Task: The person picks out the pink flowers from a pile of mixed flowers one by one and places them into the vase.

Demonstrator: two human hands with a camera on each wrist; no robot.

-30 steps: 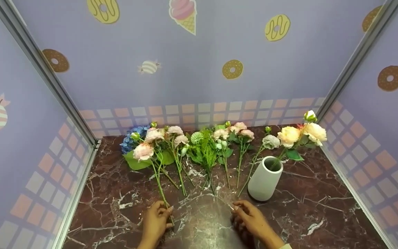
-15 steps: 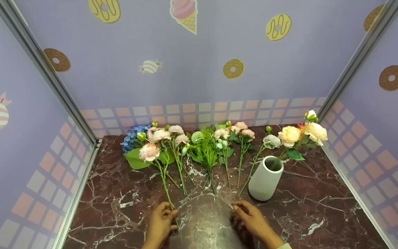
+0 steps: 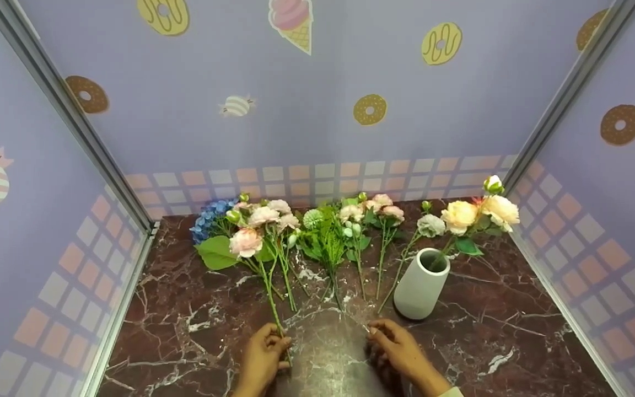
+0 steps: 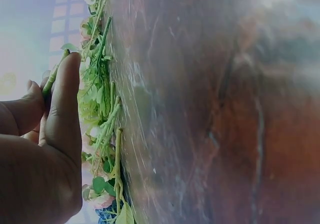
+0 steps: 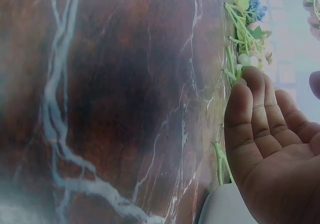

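Observation:
My left hand (image 3: 265,353) pinches the green stem of a pale pink flower (image 3: 246,242) near its lower end. The flower leans up and left, its blooms and a bud overlapping others behind. In the left wrist view the stem (image 4: 56,74) passes between thumb and fingers. My right hand (image 3: 400,350) hovers low at the table's front right, holding nothing, its fingers loosely bent. The right wrist view shows its palm and fingers (image 5: 260,104) relaxed. Beyond that hand stands a white vase (image 3: 421,292) with cream-yellow flowers (image 3: 461,216) leaning out to the right.
Along the back of the dark marbled table (image 3: 185,331) lie a blue hydrangea (image 3: 211,218), green fern sprigs (image 3: 331,242), pink flowers (image 3: 392,214) and a greyish-white flower (image 3: 430,225). Their stems point to the front. Patterned walls (image 3: 317,132) enclose the back and sides.
My left hand has shifted a little to the right, bringing the pink flower with it; the blooms now lean less to the left. My right hand has stayed in place.

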